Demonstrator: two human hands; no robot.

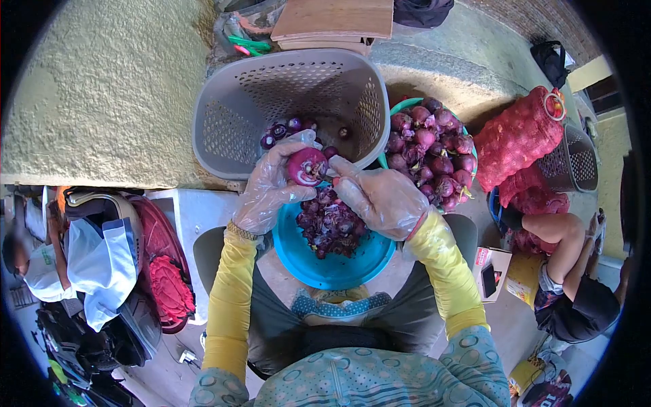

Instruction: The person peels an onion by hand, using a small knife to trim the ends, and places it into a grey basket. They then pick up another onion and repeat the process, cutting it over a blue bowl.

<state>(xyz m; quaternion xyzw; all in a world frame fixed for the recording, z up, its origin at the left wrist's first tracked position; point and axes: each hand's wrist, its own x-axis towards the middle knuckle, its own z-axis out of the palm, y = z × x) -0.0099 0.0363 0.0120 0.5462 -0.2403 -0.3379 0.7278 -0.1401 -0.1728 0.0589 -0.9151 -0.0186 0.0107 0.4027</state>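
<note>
My left hand (270,182), in a clear plastic glove, is closed around a peeled red onion (307,167) with its cut end facing up. Close against the onion, my right hand (386,197), gloved too, grips a small knife (331,172) that is mostly hidden by the fingers. Below both hands, a blue basin (332,273) holds a pile of onion skins (332,224). Just beyond them stands a grey perforated basket (291,61) with several peeled onions (279,131) at its bottom.
A green-rimmed tub (407,104) heaped with unpeeled onions stands right of the basket. Farther right are a red mesh sack (519,139), a seated person's leg (553,230) and a box with a phone (489,279). At left, another person (41,261) is near bags. Boards (332,20) lie behind.
</note>
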